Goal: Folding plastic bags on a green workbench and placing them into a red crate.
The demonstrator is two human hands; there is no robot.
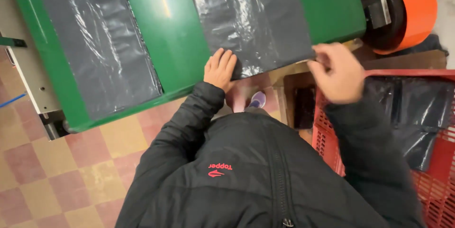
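A dark grey plastic sheet (pixel 253 17) lies on the green conveyor belt (pixel 166 34), its near edge hanging at the belt's end. My left hand (pixel 220 69) rests flat with fingers together on the sheet's near left corner. My right hand (pixel 337 72) pinches the sheet's near right corner between thumb and fingers; it is blurred. A second dark plastic sheet (pixel 97 38) lies on the belt further left. My black jacket fills the lower middle.
A red plastic crate (pixel 327 135) with folded dark sheets (pixel 417 114) stands at the right. An orange roller (pixel 410 5) sits at the belt's far right end. Chequered floor tiles (pixel 61 176) lie at the left, a shoe (pixel 256 99) below the belt's edge.
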